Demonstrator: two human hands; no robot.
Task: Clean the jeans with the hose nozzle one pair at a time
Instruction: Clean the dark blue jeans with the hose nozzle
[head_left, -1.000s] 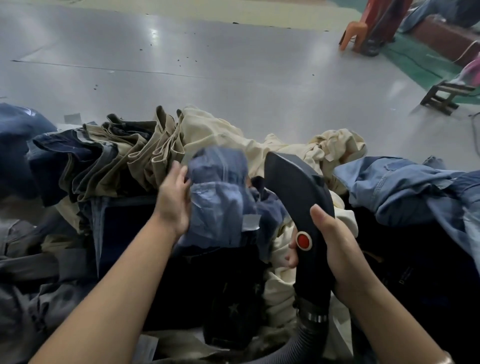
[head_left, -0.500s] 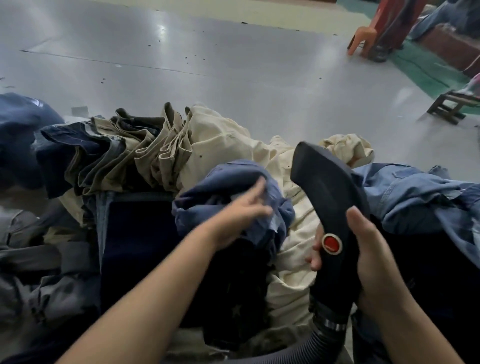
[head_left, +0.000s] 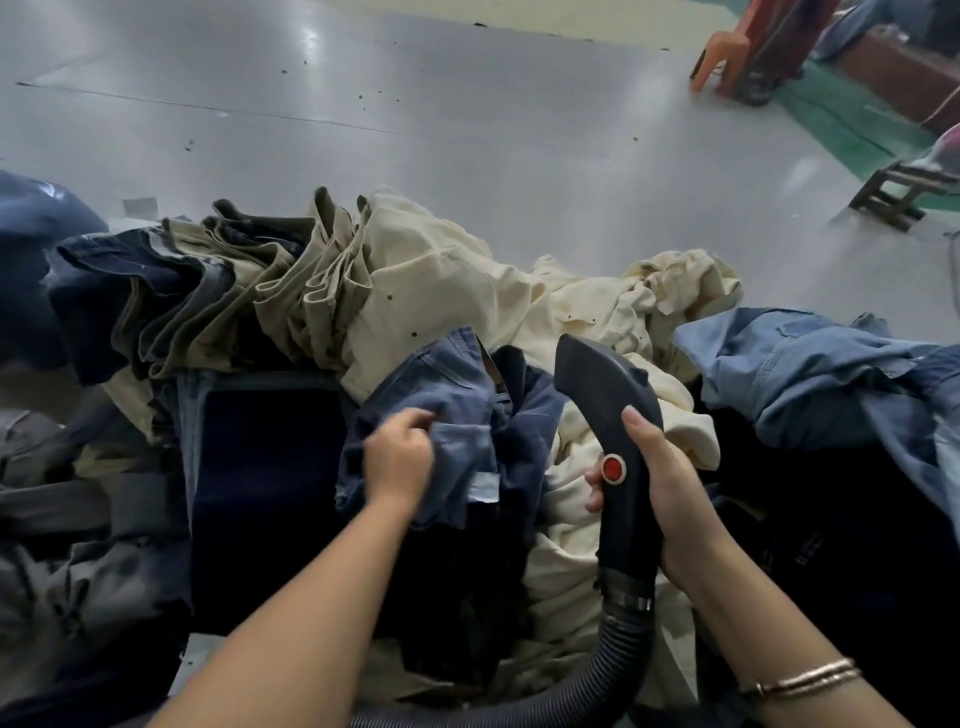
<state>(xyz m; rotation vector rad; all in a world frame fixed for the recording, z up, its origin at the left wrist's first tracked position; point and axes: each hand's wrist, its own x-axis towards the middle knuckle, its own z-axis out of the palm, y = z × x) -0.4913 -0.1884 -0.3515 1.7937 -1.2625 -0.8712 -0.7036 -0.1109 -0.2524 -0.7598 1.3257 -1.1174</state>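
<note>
A crumpled blue pair of jeans (head_left: 457, 395) lies on top of the pile in front of me. My left hand (head_left: 397, 454) grips its fabric with curled fingers. Just to the right, my right hand (head_left: 660, 483) holds the black hose nozzle (head_left: 608, 405) upright by its handle. The thumb sits beside the red button (head_left: 613, 468). The nozzle's tip points up and away, above cream trousers (head_left: 447, 291). A ribbed grey hose (head_left: 587, 680) runs down from the handle.
Folded khaki and dark jeans (head_left: 218, 291) are stacked at the left, light blue jeans (head_left: 810, 374) heaped at the right, grey garments (head_left: 57, 499) at far left. Beyond the pile is grey floor (head_left: 467, 114), an orange stool (head_left: 727, 52) and a small wooden stool (head_left: 898, 192).
My left hand came back from reaching over the blue jeans and now clutches the fabric lower down. The nozzle moved slightly left, still upright in my right hand.
</note>
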